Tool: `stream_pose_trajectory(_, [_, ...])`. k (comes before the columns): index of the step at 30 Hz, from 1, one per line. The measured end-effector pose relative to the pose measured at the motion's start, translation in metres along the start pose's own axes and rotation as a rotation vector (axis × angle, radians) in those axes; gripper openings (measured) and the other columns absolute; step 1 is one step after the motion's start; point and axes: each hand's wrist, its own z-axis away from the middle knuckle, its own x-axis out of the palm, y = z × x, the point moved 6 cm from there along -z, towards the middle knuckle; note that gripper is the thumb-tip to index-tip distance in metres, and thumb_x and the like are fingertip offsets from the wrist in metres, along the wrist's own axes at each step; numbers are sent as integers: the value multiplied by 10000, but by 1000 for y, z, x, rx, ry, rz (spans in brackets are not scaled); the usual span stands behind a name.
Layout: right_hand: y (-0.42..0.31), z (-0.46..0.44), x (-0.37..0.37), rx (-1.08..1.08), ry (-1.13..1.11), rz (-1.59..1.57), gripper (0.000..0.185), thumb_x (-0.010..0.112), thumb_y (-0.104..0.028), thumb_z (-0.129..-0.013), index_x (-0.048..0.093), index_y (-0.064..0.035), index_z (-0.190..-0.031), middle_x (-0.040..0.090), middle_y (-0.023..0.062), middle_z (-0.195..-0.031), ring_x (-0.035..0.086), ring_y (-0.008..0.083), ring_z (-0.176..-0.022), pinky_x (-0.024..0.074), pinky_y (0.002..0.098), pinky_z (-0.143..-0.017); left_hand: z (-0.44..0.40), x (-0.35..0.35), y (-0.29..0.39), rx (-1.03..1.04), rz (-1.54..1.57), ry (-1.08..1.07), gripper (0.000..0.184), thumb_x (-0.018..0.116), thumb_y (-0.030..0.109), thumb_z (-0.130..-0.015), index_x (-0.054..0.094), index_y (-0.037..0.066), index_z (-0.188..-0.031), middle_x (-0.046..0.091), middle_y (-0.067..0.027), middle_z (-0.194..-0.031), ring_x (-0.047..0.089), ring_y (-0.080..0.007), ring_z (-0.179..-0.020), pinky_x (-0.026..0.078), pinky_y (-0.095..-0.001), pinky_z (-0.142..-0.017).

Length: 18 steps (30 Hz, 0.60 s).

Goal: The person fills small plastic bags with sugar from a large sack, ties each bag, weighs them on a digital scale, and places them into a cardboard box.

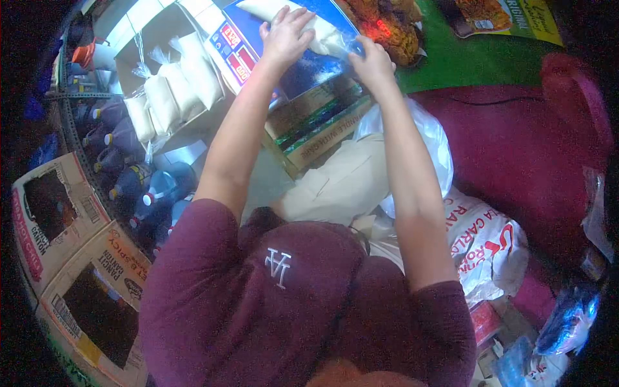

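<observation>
A clear plastic bag of white powder or grains (327, 40) lies on a blue digital scale (319, 77) with lit red numbers. My left hand (287, 37) rests on the bag with its fingers spread flat. At the bag's right end, my right hand (374, 63) has thumb and fingers curled around the plastic, though the fingertips are partly hidden. Several filled, tied bags (180, 80) stand in a carton to the left of the scale.
Under the scale is a cardboard box (322, 132). Dark bottles (161, 187) and cut-open cartons (97, 309) line the left. White sacks (483, 245) sit at right, by a maroon surface (503, 142). Packed brown goods (387, 32) lie beyond my right hand.
</observation>
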Motion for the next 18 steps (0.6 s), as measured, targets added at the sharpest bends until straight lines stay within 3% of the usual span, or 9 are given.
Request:
stream_pose_trajectory(1, [3,1,0,-6,-2,0,476,617,-343,-779,522,-210,-1226,561,145,-1142,519,337,-1088,371,519,-896,0,3,-4,-12,34,-4,440,532,354,-805,542,238,-1229,462,-11,-1348,324,-287,-1307,200,-638,-989])
stream_pose_trajectory(4, [14,5,-3,-32,-39,-123,477,628,-350,-769,529,-214,-1215,568,143,-1131,524,337,-1084,377,521,-891,0,9,-7,0,-6,22,425,534,342,-807,547,244,-1220,469,13,-1338,324,-274,-1308,212,-656,-973])
stream_pose_trajectory(6, [16,10,-6,12,-49,45,463,596,-339,-780,525,-181,-1210,580,138,-1133,550,311,-1064,406,477,-897,-2,14,-9,-2,-20,17,421,532,339,-809,547,244,-1219,470,10,-1336,323,-272,-1309,216,-656,-972])
stream_pose_trajectory(14, [4,9,-5,5,-35,-27,474,620,-338,-772,531,-202,-1217,572,137,-1141,530,328,-1078,380,513,-894,2,-2,-1,-2,-8,-7,405,532,337,-813,560,218,-1198,470,-21,-1337,335,-278,-1301,208,-671,-961])
stream_pose_trajectory(16, [17,13,-10,-10,-22,-59,472,627,-329,-768,534,-201,-1213,584,134,-1120,542,327,-1064,392,499,-885,12,-22,8,-18,54,94,410,555,314,-831,561,157,-1211,481,-107,-1323,384,-301,-1267,244,-524,-1028])
stream_pose_trajectory(18, [24,17,-14,-14,-25,-50,466,633,-319,-765,539,-198,-1205,598,135,-1089,558,325,-1038,412,486,-864,30,-35,20,28,181,128,400,557,291,-837,560,131,-1204,493,-122,-1303,407,-308,-1242,278,-485,-1022])
